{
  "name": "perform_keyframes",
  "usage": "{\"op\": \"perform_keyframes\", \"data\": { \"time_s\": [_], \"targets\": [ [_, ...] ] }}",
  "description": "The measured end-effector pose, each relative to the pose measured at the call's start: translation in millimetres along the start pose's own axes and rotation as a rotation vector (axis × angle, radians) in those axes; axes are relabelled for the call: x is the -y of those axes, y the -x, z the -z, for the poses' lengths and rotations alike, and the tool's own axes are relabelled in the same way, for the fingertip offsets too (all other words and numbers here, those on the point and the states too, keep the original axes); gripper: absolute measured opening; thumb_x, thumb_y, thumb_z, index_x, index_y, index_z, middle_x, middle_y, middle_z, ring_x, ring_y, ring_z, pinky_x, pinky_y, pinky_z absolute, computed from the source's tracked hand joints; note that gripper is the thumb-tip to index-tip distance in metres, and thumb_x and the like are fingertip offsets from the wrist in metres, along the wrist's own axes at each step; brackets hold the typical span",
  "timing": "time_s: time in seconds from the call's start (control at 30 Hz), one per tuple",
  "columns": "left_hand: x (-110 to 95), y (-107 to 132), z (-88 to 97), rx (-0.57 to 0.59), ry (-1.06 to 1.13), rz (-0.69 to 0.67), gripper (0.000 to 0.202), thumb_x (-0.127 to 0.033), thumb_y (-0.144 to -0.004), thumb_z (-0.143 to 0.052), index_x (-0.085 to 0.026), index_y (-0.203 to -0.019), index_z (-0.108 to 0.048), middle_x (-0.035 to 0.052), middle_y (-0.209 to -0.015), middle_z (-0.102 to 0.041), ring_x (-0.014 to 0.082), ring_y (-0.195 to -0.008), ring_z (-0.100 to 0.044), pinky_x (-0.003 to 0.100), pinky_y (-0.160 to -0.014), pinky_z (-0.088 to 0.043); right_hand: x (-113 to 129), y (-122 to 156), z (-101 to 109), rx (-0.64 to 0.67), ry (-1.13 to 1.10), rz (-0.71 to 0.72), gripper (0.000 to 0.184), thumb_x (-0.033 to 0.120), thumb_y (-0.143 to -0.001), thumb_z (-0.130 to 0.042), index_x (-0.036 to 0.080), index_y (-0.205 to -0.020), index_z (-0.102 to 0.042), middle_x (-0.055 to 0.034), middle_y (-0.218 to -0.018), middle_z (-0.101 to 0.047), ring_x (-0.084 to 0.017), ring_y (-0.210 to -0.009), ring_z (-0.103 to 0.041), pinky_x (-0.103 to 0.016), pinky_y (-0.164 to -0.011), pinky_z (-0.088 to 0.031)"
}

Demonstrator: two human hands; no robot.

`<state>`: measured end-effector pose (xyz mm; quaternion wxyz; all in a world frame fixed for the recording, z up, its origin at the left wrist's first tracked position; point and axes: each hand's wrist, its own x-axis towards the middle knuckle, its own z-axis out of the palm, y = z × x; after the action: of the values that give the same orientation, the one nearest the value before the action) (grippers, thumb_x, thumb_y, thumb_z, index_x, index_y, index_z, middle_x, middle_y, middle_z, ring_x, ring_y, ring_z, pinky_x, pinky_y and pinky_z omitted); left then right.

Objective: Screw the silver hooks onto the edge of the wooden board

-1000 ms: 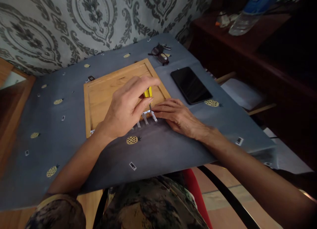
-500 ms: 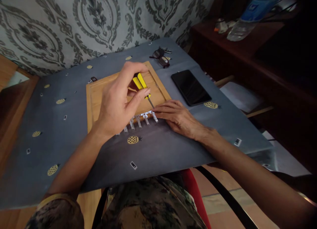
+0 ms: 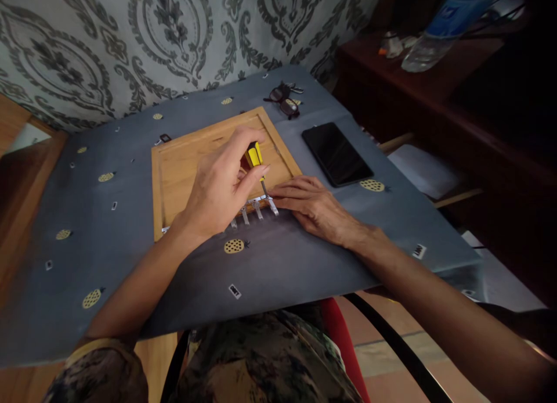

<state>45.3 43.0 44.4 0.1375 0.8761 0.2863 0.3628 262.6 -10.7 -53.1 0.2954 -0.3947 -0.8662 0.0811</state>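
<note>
My left hand (image 3: 220, 185) is closed around a yellow and black screwdriver (image 3: 255, 154), its shaft slanting down to the right. The screwdriver's tip meets the right end of a metal hook rail (image 3: 261, 201), at or close to a screw too small to make out. This rail lies along the near edge of a framed wooden board (image 3: 195, 153), with several hooks jutting toward me; my left hand covers much of its left part. On the board's near right corner rests my right hand (image 3: 319, 208), fingers stretched out and fingertips beside the rail's end. Its thumb is mostly hidden.
A black phone (image 3: 337, 153) lies right of the board, and sunglasses (image 3: 285, 101) lie behind it with keys (image 3: 296, 88). A small black object (image 3: 165, 138) is at the board's far left. A water bottle (image 3: 439, 34) stands on the dark side cabinet (image 3: 435, 89).
My left hand has shifted slightly right and toward me with the screwdriver, which now stands more upright. More of the board's near left corner shows. My right hand stays in place.
</note>
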Motion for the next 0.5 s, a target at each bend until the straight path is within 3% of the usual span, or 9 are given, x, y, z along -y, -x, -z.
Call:
{"op": "perform_keyframes", "data": {
  "time_s": [0.5],
  "targets": [
    [2.3,1.6,-0.9,0.062,0.016,-0.035,0.025,-0.019,-0.095,-0.054,-0.028,-0.118,-0.052,0.0001,-0.106,-0.064,0.0144,-0.082,-0.066,0.032,-0.079,-0.062,0.8,-1.2,2.1,0.030,-0.023,-0.015,0.045,0.007,-0.091,-0.047,0.026,-0.127,-0.068,-0.0084,-0.133,-0.069,-0.027,-0.123,-0.060,-0.053,-0.105,-0.040]
  ]
}}
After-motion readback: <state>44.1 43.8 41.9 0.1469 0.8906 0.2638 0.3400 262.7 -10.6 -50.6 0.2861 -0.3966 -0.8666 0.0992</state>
